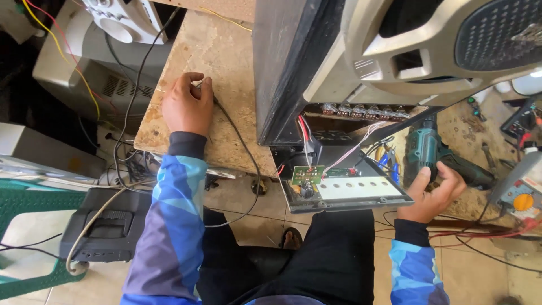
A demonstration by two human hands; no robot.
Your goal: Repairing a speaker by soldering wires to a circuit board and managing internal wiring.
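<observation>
My left hand (186,104) rests on a worn wooden board (226,62), its fingers pinched on the end of a thin black cable (244,152) that loops down over the board's edge. My right hand (432,192) grips the right edge of a detached grey front panel (361,192) with a small green circuit board (307,174) and red and white wires. The panel hangs below a large speaker cabinet (395,51) lying on the board. Both sleeves are blue patterned.
A teal cordless drill (437,152) lies behind my right hand among screws and tools. A multimeter (522,195) sits at the right. A black device (104,226) lies on the tiled floor, a green plastic chair (28,243) at left, a white audio unit (127,20) at top left.
</observation>
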